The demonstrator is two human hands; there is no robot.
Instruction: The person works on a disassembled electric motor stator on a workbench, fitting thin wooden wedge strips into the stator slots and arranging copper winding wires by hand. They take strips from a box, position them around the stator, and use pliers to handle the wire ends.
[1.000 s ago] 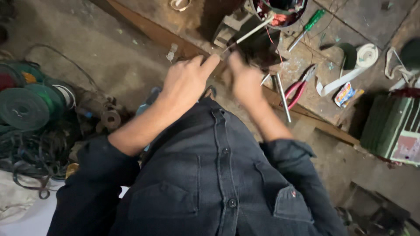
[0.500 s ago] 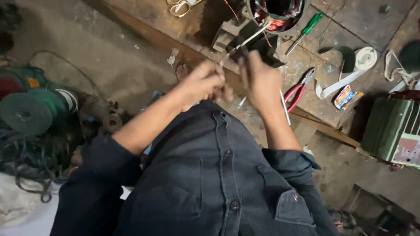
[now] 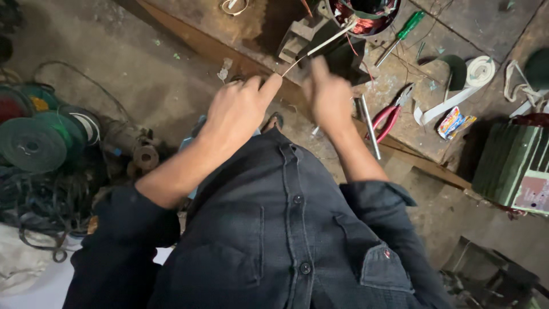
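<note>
- The left hand [image 3: 237,111] now pinches the near end of a thin whitish sleeved wire [image 3: 317,48] between thumb and forefinger, the other fingers curled shut; half a second ago both hands were bunched close over the dark shirt, and they have since drawn apart and moved up toward the bench.
- The right hand [image 3: 329,97] has opened somewhat: its fingers point upward just beside the wire, but I cannot tell whether they touch it or grip anything.
- The wire runs taut from the left fingertips up to the round motor stator with copper-red windings [image 3: 363,14], the landmark here; it looks straighter than a second ago, which suggests that the lead is being pulled out tight.
- Right of the stator lies a green-handled screwdriver [image 3: 400,35].
- Below and right of the stator sit red-handled pliers [image 3: 392,117] beside a slim grey metal rod [image 3: 370,126].
- Further right of the stator lies a roll of white tape [image 3: 477,71].
- Far left of the stator, green wire spools [image 3: 34,143] rest on the floor.
</note>
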